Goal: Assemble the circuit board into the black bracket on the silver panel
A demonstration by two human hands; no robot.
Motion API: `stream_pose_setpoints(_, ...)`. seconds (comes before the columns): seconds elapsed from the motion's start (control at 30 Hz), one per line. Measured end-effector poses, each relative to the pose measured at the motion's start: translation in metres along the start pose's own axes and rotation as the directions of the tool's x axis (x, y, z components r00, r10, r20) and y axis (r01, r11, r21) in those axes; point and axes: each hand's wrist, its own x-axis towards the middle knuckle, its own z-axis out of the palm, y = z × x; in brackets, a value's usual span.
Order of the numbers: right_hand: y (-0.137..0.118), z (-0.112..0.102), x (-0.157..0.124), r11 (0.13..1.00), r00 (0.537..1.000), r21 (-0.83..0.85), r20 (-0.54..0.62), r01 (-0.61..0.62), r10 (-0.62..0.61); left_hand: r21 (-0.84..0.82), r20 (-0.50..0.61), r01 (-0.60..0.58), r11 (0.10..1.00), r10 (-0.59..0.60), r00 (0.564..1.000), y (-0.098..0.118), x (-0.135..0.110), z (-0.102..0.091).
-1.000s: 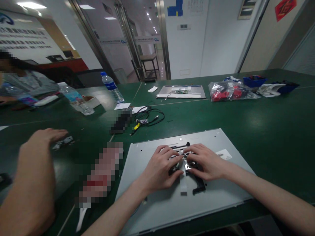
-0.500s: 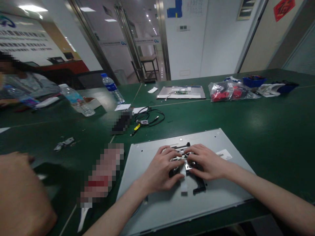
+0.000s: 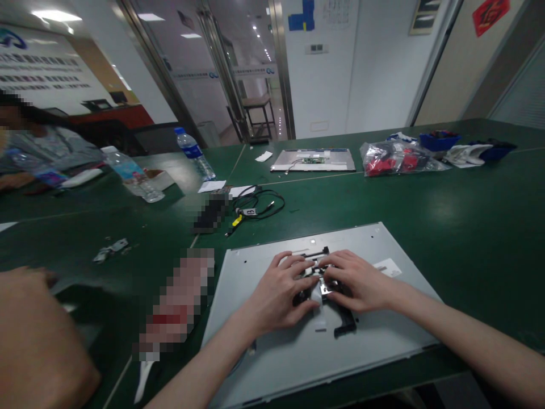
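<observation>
A large flat grey metal panel [image 3: 264,363], like the back of a display, lies on the table in front of me. Near its middle is a small circuit board [image 3: 326,288] with black and silver parts, mostly covered by my fingers. A pale flat ribbon cable [image 3: 320,326] runs from it toward me. My left hand [image 3: 285,289] is bent over the board's left side, fingertips and thumb at the cable. From the right, my right hand [image 3: 355,278] curls its fingers onto the board. A curved black strip [image 3: 346,326] shows below my right thumb.
Another person's arm [image 3: 38,335] reaches in at left. Near it are small metal pieces [image 3: 111,250] and a blurred-out pink item [image 3: 179,301]. Beyond lie a black cable [image 3: 272,213], water bottles [image 3: 193,152], a second panel [image 3: 313,162], and a plastic bag [image 3: 400,159] with red items.
The free end of the ribbon cable has shifted slightly up and looks shorter. Both my hands stay almost in place, with only slight finger movement.
</observation>
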Motion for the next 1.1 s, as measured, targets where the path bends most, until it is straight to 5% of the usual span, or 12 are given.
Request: stream_pose_setpoints(1.1,0.0023,0.0022,-0.0014,1.000,1.000,0.010,-0.002,0.009,-0.009,0.030,0.037,0.009,1.000,-0.010,0.999,0.0029,0.0000,0.0017)
